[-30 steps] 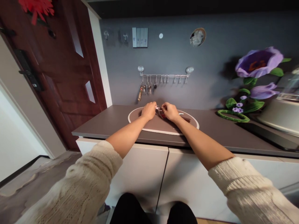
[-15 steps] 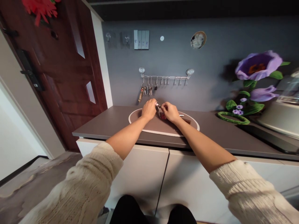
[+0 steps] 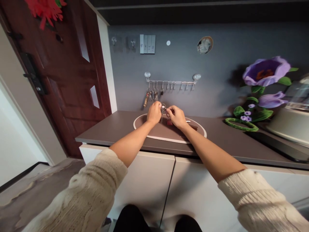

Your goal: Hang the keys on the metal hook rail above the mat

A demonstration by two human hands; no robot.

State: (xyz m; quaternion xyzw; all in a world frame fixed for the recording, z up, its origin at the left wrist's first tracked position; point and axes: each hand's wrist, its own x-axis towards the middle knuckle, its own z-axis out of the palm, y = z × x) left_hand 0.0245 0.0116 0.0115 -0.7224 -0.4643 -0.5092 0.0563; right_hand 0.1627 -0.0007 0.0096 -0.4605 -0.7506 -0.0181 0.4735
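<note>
My left hand (image 3: 154, 113) and my right hand (image 3: 176, 116) are close together over an oval brown mat (image 3: 156, 138) with a pale rim. Between them is a metal key ring (image 3: 163, 107), with keys hanging below it. The left fingers pinch the ring's left side. My right fingers are closed at its right side; whether they grip the ring or a key on it is hard to see. A small dark red item (image 3: 169, 122) shows below the right hand. Beside the right wrist lie a thin white item (image 3: 188, 121) and a brown strip-like item (image 3: 193, 127).
On the wall, a hook rail (image 3: 178, 82) carries several hanging keys (image 3: 154, 94). A purple fabric flower (image 3: 266, 72) and a pale domed appliance (image 3: 292, 119) stand right on the counter (image 3: 224, 145). A dark red door (image 3: 70, 77) is at left.
The key ring between my hands has turned and shows more openly, with the keys hanging straighter. Both hands keep nearly the same place; the view has tilted slightly up.
</note>
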